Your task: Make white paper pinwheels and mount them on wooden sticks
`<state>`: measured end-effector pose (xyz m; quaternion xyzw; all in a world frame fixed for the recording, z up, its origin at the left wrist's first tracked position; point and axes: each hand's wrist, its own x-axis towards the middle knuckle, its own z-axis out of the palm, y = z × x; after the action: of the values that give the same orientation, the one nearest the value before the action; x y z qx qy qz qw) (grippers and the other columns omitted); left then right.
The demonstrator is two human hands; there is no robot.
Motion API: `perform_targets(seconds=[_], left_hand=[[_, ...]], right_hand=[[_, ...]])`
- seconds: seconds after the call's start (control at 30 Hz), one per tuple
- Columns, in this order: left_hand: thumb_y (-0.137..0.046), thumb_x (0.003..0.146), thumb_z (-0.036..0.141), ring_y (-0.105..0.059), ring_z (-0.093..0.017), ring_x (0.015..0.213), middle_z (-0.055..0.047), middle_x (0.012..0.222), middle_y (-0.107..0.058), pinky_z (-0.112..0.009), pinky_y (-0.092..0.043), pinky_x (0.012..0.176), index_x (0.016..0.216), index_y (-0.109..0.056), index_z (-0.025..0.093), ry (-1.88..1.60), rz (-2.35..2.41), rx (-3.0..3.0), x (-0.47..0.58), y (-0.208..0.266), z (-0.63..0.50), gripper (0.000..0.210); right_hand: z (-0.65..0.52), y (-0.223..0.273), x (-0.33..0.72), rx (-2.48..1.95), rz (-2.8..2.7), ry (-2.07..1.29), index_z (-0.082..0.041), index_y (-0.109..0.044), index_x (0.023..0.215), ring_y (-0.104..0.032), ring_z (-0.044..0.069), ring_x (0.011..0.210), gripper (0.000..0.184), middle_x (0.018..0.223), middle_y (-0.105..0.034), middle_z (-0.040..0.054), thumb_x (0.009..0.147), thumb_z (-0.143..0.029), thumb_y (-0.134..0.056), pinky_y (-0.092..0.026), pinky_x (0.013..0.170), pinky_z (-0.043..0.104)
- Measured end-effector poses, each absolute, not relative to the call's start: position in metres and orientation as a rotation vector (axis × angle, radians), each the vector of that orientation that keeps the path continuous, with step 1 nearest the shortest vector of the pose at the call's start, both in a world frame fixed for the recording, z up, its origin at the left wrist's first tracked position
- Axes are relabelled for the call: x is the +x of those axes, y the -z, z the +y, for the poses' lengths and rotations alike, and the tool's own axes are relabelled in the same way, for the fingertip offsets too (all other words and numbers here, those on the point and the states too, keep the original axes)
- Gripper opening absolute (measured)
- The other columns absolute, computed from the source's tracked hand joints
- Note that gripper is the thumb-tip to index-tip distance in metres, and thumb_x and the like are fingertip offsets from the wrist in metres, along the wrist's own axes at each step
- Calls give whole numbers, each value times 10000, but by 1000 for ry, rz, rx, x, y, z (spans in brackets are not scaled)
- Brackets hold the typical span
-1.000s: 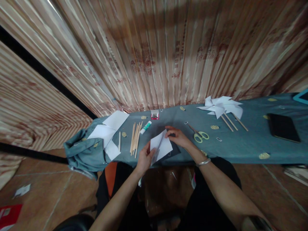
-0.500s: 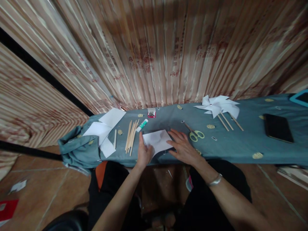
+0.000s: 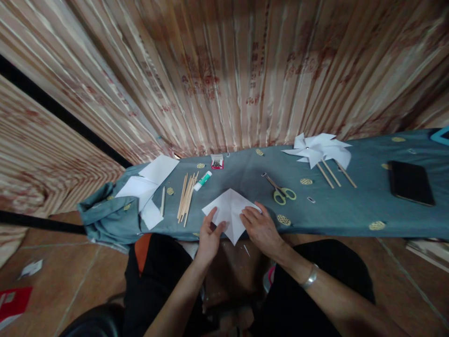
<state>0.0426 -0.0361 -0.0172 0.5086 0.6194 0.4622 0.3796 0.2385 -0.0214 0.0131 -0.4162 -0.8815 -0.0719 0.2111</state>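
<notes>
A white square of paper (image 3: 229, 206) with crossing creases lies turned like a diamond at the table's front edge, its near corner sticking out past the edge. My left hand (image 3: 210, 234) grips its lower left side, thumb on top and forefinger stretched along the edge. On the lower right side, my right hand (image 3: 259, 227) holds the paper with its fingers bent over the top; its thumb is hidden. Green-handled scissors (image 3: 279, 191) lie just beyond my right hand. A glue stick (image 3: 202, 180) and several wooden sticks (image 3: 187, 199) are left of the paper.
White paper pinwheels (image 3: 315, 150) on sticks lie at the back right, with a black tablet-like object (image 3: 411, 182) farther right. More white paper (image 3: 149, 187) and a pale pen-like stick (image 3: 162, 201) are at the left. A small red box (image 3: 217, 162) stands near the curtain (image 3: 224, 84).
The paper has been turned from a flat-edged position to a diamond and pulled nearer me, its creases now showing. Both hands have shifted with it to its lower sides.
</notes>
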Motion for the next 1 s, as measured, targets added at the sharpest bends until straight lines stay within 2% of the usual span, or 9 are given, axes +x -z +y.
perform_targets(seconds=[0.1, 0.2, 0.23, 0.3, 0.4, 0.53, 0.7, 0.83, 1.0], left_hand=[[-532, 913, 292, -438, -280, 1351, -124, 1437, -455, -470, -386, 1099, 1345, -539, 224, -1124, 1685, 1607, 32, -2, -50, 438], [-433, 917, 114, -101, -329, 1503, -119, 1615, -192, -600, -176, 1164, 1392, -498, 260, -1018, 1762, 2186, 27, -21, -57, 501], [-413, 900, 60, -63, -335, 1508, -104, 1630, -161, -638, -124, 1157, 1395, -495, 290, -904, 1743, 2348, 27, -25, -58, 552], [-415, 880, 26, -92, -342, 1504, -90, 1620, -220, -685, -59, 1137, 1362, -527, 329, -724, 1670, 2577, 28, -29, -56, 580], [-481, 889, 85, -248, -334, 1468, -90, 1522, -430, -688, -4, 1138, 1236, -630, 313, -575, 1581, 2695, 26, -27, -50, 441], [-507, 909, 134, -429, -311, 1370, -66, 1320, -639, -688, 40, 1139, 1061, -710, 280, -555, 1533, 2652, 17, -24, -43, 293], [-512, 927, 196, -576, -259, 1209, -38, 1076, -749, -655, -31, 1163, 1042, -728, 303, -648, 1505, 2446, 11, -23, -44, 267], [-517, 935, 259, -654, -229, 1017, -47, 971, -763, -584, -233, 1134, 983, -742, 260, -715, 1561, 2192, 11, -20, -37, 229], [-532, 920, 313, -658, -230, 896, -77, 901, -747, -446, -450, 960, 942, -748, 208, -774, 1591, 2055, 10, -11, -19, 242]], right_hand=[[-20, -10, 247, -1144, -2475, 136, -144, -674, 973, -617, 247, 985, 186, 1003, -707, 109, 893, -65, -525, -394, 1044, 444], [-21, -7, 252, -1146, -2491, 103, -141, -667, 1005, -609, 248, 975, 201, 1026, -701, 112, 895, -71, -514, -408, 1027, 435], [-21, -7, 252, -1146, -2492, 97, -144, -666, 1018, -605, 251, 989, 213, 1041, -698, 116, 897, -71, -506, -411, 1025, 432], [-22, -7, 253, -1127, -2486, 88, -144, -664, 1057, -595, 260, 1020, 245, 1072, -693, 130, 898, -72, -492, -424, 1014, 435], [-22, -10, 254, -1025, -2476, 61, -120, -642, 1153, -577, 274, 1088, 308, 1155, -675, 151, 888, -63, -496, -444, 1005, 447], [-21, -13, 262, -938, -2492, -51, -126, -665, 1107, -574, 268, 1130, 274, 1185, -678, 136, 878, -58, -532, -490, 968, 426], [-17, -13, 271, -984, -2368, -425, -186, -696, 1034, -626, 208, 1031, 244, 1078, -729, 79, 949, -128, -475, -528, 895, 358], [-10, -14, 269, -1132, -2221, -680, -216, -702, 926, -651, 196, 932, 235, 962, -737, 45, 978, -220, -473, -515, 837, 327], [2, -12, 266, -1281, -2084, -671, -211, -687, 878, -651, 209, 865, 196, 895, -726, 50, 957, -281, -521, -490, 798, 327]])
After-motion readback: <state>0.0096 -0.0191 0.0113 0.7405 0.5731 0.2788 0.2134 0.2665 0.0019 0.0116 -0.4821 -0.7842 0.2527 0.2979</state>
